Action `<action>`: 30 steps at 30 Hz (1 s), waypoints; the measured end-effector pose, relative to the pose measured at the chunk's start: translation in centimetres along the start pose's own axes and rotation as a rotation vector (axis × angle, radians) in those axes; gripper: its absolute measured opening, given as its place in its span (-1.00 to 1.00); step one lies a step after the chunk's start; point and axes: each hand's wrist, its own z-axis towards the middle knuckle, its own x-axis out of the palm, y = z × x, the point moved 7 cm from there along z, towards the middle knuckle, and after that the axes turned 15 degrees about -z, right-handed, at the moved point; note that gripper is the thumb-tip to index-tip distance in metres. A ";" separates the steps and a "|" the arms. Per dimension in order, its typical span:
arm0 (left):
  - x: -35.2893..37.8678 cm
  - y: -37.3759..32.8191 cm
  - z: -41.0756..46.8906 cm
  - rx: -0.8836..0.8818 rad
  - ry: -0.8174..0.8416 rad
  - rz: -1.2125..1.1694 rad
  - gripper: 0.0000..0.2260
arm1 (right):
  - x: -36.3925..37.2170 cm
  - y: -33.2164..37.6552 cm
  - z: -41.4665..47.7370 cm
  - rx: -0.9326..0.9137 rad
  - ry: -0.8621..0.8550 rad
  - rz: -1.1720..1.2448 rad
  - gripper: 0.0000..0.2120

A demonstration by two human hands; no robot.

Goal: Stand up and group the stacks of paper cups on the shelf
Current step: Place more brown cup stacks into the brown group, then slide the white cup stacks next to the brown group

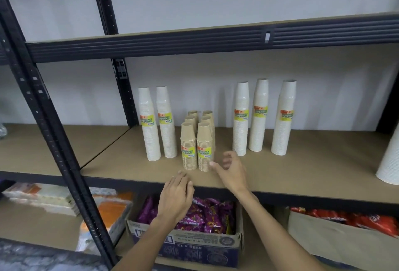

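Observation:
Several short brown cup stacks stand upright in two rows at the middle of the shelf board. To their left stand two tall white stacks. To their right stand three tall white stacks, spaced apart. Part of another white stack shows at the right edge. My right hand hovers open just right of the front brown stack, fingers spread, holding nothing. My left hand is open at the shelf's front edge, below the brown stacks.
A black upright post crosses the left foreground. The upper shelf beam runs overhead. Below sit a cardboard box of purple snack packs, a box of red packs and orange packages.

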 end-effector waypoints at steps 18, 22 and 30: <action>12.2 -11.4 7.9 -0.130 0.418 -0.207 -0.54 | -14.0 -10.7 2.5 0.277 -0.350 -0.032 -0.57; 13.5 -10.7 8.6 -0.095 0.438 -0.042 -0.43 | -14.1 -13.3 6.3 0.316 -0.262 -0.064 -0.15; 14.0 -10.5 8.9 -0.110 0.466 0.010 -0.43 | -13.3 -14.8 11.3 0.335 -0.169 -0.150 -0.51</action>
